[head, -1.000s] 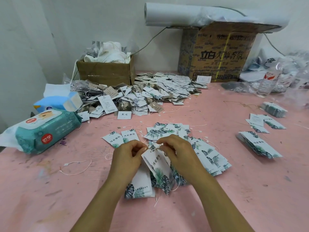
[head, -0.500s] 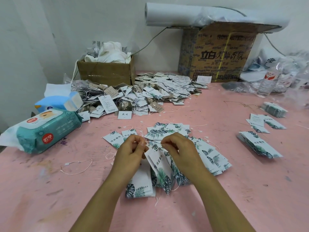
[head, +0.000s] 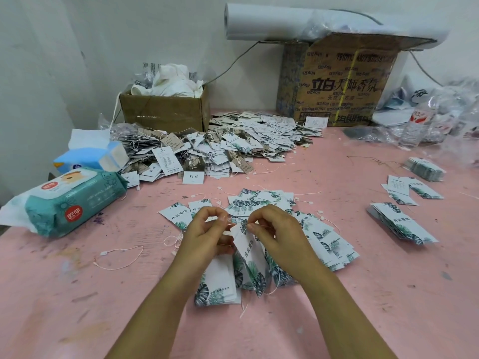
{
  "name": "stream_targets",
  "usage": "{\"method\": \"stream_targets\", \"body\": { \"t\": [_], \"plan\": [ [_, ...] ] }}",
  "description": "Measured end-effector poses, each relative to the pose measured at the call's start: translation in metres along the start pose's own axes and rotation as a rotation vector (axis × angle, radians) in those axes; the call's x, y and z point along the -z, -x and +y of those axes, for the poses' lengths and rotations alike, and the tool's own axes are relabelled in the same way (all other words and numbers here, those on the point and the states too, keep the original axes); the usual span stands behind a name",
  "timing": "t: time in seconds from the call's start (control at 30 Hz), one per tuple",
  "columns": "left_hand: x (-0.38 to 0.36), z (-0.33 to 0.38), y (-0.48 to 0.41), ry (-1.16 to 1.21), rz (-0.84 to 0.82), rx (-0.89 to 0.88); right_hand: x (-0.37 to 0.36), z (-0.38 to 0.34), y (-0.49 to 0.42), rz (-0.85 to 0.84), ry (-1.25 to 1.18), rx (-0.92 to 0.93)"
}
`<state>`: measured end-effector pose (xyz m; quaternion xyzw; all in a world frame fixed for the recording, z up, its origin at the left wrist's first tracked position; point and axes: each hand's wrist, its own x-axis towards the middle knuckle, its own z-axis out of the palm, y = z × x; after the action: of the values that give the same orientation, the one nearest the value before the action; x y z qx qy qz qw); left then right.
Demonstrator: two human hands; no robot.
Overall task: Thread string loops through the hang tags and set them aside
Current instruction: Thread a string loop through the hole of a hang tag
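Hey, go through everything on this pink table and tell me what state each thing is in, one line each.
left hand, pinching the string
right hand, pinching the same string
held tag, lifted, tilted between both hands
loose string loop, lying flat, unthreaded
wipes pack, lid shut
small box, open, stuffed full
paper roll, lying across the big carton

Pink bench [head: 388,294], white hang tags [head: 248,252]
Dark green leaf prints on the tags; teal wipes pack [head: 75,200]; pale string loop [head: 103,253].

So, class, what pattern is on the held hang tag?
The hang tag shows green leaves on white, head view.
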<state>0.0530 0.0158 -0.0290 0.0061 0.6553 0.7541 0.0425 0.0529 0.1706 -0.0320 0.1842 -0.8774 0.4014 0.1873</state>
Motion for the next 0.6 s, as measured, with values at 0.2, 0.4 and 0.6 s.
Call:
{"method": "stream_targets", "body": {
  "t": [0.2,0.4,0.6],
  "plan": [
    [0.0015,0.0023,0.005,-0.047,-0.091,-0.053,0.0007,0.0029,0.0005,-0.002,0.011,-0.013],
    [0.0022,-0.0008,0.0025,-0.145,-0.057,-0.136,0.0004,0.0031,0.0005,0.013,0.009,-0.027],
    [-0.0003,-0.0032,0.0027,-0.181,-0.032,-0.158,0.0002,0.0006,-0.0007,0.008,0.11,-0.018]
  ]
}}
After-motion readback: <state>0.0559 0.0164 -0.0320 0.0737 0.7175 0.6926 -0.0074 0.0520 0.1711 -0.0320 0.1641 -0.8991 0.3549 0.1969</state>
